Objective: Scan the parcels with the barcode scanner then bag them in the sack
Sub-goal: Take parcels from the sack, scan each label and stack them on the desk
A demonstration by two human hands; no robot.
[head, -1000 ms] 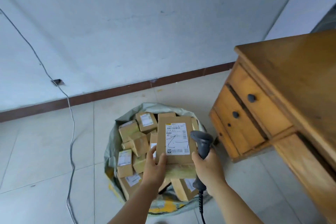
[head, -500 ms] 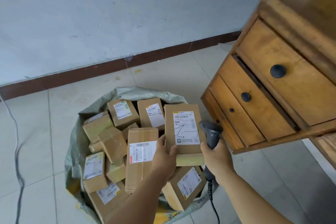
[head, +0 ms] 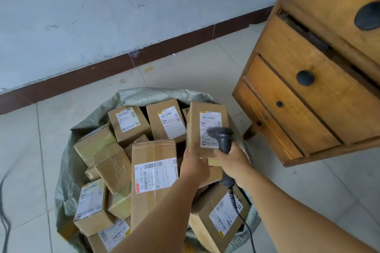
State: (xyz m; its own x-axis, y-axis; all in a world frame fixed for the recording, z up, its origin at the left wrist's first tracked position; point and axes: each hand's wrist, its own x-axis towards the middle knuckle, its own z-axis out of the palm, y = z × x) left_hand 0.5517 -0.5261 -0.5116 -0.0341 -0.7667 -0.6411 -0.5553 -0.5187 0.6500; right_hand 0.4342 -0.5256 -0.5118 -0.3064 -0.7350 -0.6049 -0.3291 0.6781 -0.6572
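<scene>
A grey-green woven sack stands open on the floor, packed with several brown cardboard parcels bearing white labels. My left hand grips the lower edge of one labelled parcel over the sack's right side, label facing up. My right hand holds a black barcode scanner, its head lying over the parcel's label. The scanner's coiled cable hangs down past my right forearm. A long parcel with a big barcode label lies in the middle of the sack.
A wooden desk with drawers and black knobs stands close on the right, its leg beside the sack. A white wall with a dark red skirting runs behind. A dark cable lies on the tiled floor at the left.
The view has dropped closer to the sack. The held parcel has come down low over the sack's right side, and the scanner head has moved over its label.
</scene>
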